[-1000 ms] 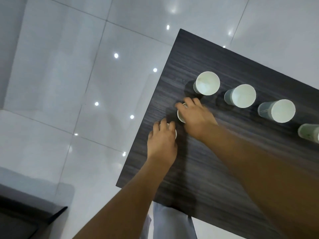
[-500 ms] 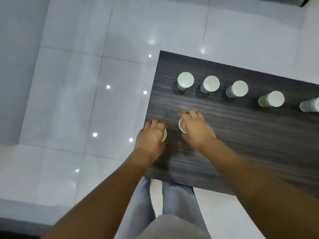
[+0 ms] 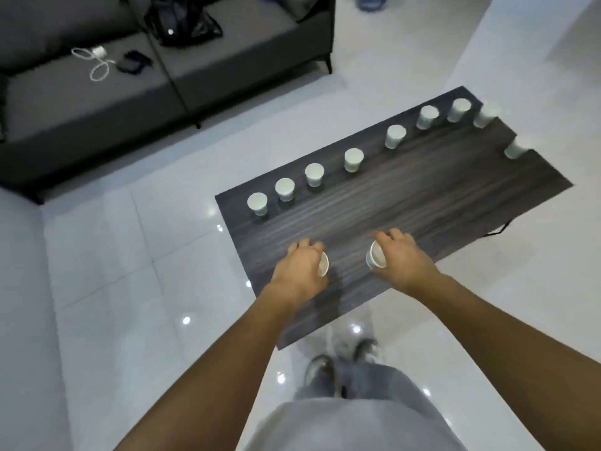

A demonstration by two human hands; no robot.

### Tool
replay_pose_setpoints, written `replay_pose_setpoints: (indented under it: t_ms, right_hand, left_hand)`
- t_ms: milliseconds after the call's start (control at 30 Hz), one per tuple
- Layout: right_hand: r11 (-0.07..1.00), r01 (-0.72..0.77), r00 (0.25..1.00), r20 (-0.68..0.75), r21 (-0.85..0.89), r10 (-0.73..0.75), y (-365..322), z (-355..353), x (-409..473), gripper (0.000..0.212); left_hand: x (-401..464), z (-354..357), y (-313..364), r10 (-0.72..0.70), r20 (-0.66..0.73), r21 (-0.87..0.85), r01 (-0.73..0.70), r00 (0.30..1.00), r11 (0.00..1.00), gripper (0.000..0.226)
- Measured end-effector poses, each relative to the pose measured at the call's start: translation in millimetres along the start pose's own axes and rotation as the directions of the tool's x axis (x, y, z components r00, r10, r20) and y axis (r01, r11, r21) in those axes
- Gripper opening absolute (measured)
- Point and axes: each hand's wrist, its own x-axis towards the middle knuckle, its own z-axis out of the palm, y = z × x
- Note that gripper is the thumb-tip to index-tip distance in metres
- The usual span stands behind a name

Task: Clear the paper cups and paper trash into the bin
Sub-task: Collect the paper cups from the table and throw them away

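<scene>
Since approx. 1 s prior, L hand (image 3: 300, 266) and R hand (image 3: 401, 260) each kept a closed grip on a small white paper cup (image 3: 323, 264) (image 3: 376, 255) above the dark wood-grain bench (image 3: 439, 196), w/ hands now spread apart, so carry to bin (not in view) was judged next.

Glossy white tiled floor (image 3: 123, 242) (ceiling lights mirrored in it). Dark grey sofa (image 3: 97, 92) set beyond dark wood-grain tabletop (image 3: 439, 196); white cable (image 3: 97, 63) left on seat.

Left hand (image 3: 300, 266) — arm outstretched, fingers curled, gripping a cup (image 3: 323, 264). Right hand (image 3: 403, 260) — likewise, gripping 1 cup (image 3: 375, 255).
</scene>
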Motion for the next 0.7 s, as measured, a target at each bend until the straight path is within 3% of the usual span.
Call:
replay_pose_setpoints:
  t_ms: [167,333,500,700]
  right_hand:
    - [0.979,-0.176,0.970,-0.150,0.104,0.191,85,-35,-82,0.059]
    - [0.900,-0.340,0.884,-0.232,0.274,0.405,196,-43,-173,0.054]
    - [0.777,-0.489,0.774,-0.214,0.398,0.596,328,-38,-283,0.064]
    - [0.605,-0.638,0.620,-0.148,0.476,0.770,475,-21,-416,0.064]
  left_hand:
    - [3,-12,113,0.188,0.074,0.165,-0.198,0.979,0.966,0.051]
    - [-4,23,263,0.384,0.201,0.310,-0.431,0.901,0.847,0.055]
    - [-23,107,419,0.563,0.319,0.339,-0.646,0.763,0.684,0.055]
    - [-56,213,580,0.650,0.415,0.304,-0.770,0.637,0.561,0.057]
